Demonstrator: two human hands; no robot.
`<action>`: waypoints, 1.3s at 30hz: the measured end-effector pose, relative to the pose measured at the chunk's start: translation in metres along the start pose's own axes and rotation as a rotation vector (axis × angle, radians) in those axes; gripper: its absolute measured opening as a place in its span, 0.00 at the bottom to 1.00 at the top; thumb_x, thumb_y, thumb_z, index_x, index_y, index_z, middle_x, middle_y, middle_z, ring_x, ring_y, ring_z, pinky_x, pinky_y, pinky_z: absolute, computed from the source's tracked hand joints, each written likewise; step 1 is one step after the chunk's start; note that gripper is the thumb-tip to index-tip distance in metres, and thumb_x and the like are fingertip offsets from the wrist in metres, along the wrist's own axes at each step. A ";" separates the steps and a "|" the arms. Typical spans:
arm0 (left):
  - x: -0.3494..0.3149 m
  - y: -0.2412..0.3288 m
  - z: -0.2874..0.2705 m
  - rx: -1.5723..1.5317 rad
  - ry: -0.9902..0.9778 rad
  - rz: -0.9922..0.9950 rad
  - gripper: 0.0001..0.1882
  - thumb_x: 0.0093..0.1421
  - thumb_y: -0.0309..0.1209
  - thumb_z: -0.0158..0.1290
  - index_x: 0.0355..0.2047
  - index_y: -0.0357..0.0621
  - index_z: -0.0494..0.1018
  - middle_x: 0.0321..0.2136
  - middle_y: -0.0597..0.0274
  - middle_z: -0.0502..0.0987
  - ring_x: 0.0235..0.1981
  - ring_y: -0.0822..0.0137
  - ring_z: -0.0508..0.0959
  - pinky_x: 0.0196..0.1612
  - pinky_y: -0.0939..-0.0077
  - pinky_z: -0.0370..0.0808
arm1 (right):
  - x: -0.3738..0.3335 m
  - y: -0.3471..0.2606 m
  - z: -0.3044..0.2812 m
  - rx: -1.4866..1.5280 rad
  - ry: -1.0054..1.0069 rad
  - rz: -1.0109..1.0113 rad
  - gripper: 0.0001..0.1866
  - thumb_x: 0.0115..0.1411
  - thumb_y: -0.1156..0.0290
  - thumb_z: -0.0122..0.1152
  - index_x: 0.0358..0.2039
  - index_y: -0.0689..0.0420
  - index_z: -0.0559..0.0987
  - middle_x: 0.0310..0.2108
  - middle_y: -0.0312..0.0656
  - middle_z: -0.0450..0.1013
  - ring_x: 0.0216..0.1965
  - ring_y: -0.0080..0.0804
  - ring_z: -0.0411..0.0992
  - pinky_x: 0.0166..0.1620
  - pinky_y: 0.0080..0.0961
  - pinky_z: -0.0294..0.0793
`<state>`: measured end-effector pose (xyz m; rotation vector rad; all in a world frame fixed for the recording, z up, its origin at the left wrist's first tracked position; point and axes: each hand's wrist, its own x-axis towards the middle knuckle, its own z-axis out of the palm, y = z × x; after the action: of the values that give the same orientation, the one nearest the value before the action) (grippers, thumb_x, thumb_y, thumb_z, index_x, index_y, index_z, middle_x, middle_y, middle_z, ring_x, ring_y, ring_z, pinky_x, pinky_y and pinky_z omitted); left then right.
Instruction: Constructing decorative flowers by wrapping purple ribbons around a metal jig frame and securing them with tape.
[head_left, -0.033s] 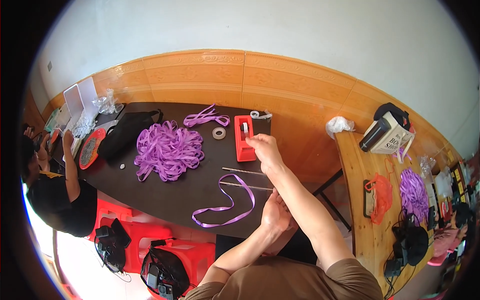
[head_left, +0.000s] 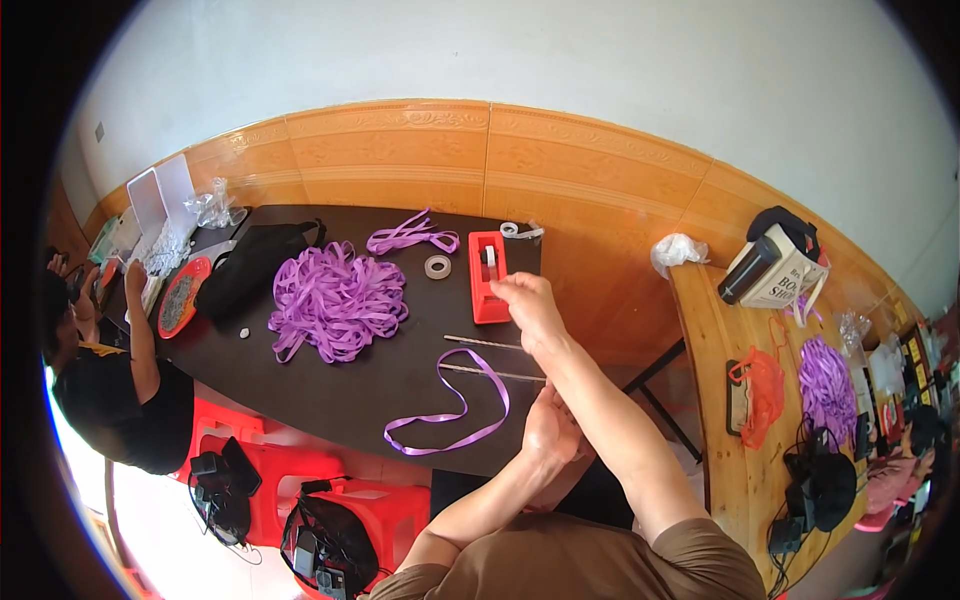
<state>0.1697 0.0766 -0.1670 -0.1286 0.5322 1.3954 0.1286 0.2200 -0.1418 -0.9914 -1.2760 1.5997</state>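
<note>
My right hand (head_left: 532,312) is over the near end of a red tape dispenser (head_left: 480,248), thumb and fingers pinched at the tape's end. Below it, by the table's right edge, my left hand (head_left: 552,428) is palm up with fingers curled; my right forearm partly hides them, so what they hold does not show. A narrow purple ribbon (head_left: 462,440) lies in a loose loop left of that hand. Two thin pale strips (head_left: 470,370) run across the dark table toward my hands, one passing close to my left fingertips.
A purple ribbon heap (head_left: 335,305) covers the table's middle, near a tape roll (head_left: 437,267) and a black bag (head_left: 245,275). A co-worker (head_left: 120,400) sits left by a red plate (head_left: 198,268). On the right, a wooden table (head_left: 700,320) carries more purple ribbon (head_left: 828,385).
My right hand has shifted very slightly at the near end of the tape dispenser. My left hand and the ribbon loop look the same.
</note>
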 end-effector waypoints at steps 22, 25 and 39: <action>0.019 -0.013 -0.017 -0.029 0.058 0.022 0.19 0.66 0.41 0.36 0.46 0.39 0.65 0.43 0.56 0.71 0.46 0.57 0.70 0.53 0.59 0.64 | 0.007 0.061 -0.036 -0.556 0.129 -0.500 0.08 0.50 0.75 0.63 0.19 0.65 0.76 0.25 0.42 0.68 0.23 0.28 0.65 0.27 0.25 0.65; 0.030 -0.016 -0.029 -0.001 0.051 -0.015 0.20 0.65 0.44 0.39 0.45 0.39 0.64 0.43 0.54 0.69 0.46 0.57 0.69 0.54 0.60 0.63 | 0.007 0.055 -0.061 -0.463 -0.078 -0.233 0.06 0.48 0.77 0.61 0.18 0.65 0.76 0.31 0.45 0.72 0.29 0.28 0.69 0.31 0.24 0.67; 0.036 -0.028 -0.019 0.170 0.228 0.159 0.24 0.58 0.55 0.45 0.31 0.45 0.69 0.36 0.61 0.71 0.42 0.62 0.67 0.46 0.66 0.59 | -0.044 0.010 -0.179 -0.428 -0.699 0.140 0.08 0.58 0.71 0.54 0.26 0.61 0.76 0.46 0.44 0.68 0.45 0.25 0.66 0.48 0.23 0.65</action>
<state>0.1943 0.0966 -0.2051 -0.1097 0.8633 1.4919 0.3085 0.2342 -0.1780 -0.7963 -2.1288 1.9102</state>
